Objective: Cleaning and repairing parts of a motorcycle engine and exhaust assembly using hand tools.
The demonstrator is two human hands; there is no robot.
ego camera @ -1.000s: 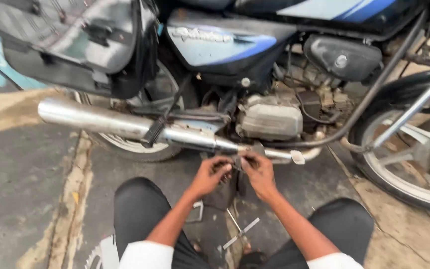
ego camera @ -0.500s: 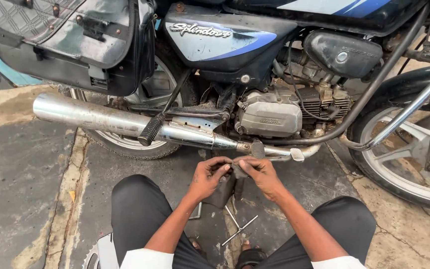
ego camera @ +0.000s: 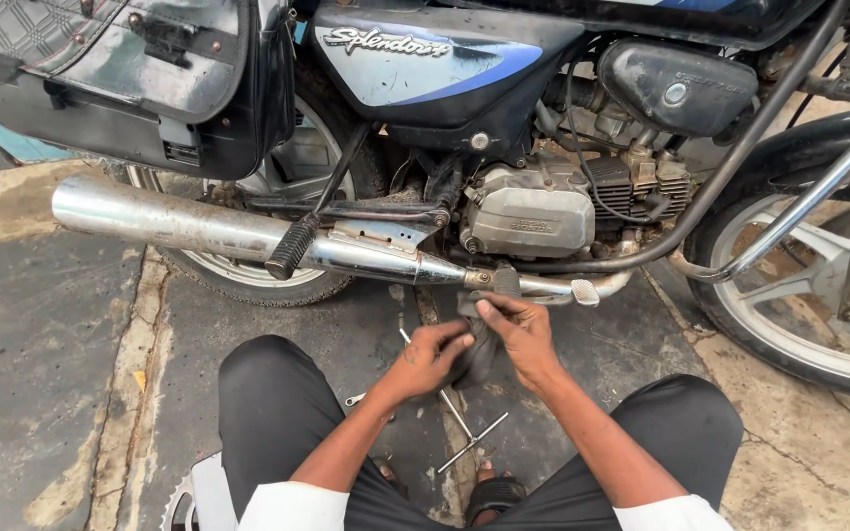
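Observation:
I squat in front of a dark blue motorcycle (ego camera: 425, 59) seen from its right side. Both hands meet just below the chrome exhaust pipe (ego camera: 209, 228), near the footrest. My left hand (ego camera: 427, 356) and my right hand (ego camera: 521, 334) both grip a dark rag or rubber piece (ego camera: 476, 354) held between them. The right thumb presses on its top, close to the pipe joint (ego camera: 479, 277). The silver engine case (ego camera: 526, 218) sits just above my hands.
A T-shaped metal wrench (ego camera: 464, 431) lies on the wet pavement between my knees. The front wheel (ego camera: 819, 295) stands at right, the rear wheel (ego camera: 248, 280) behind the pipe. A black saddlebag (ego camera: 120, 79) hangs top left. A sprocket edge (ego camera: 177, 501) shows bottom left.
My hands have drawn slightly down and toward me from the pipe joint, still together on the dark piece. The view has shifted a little lower on the motorcycle.

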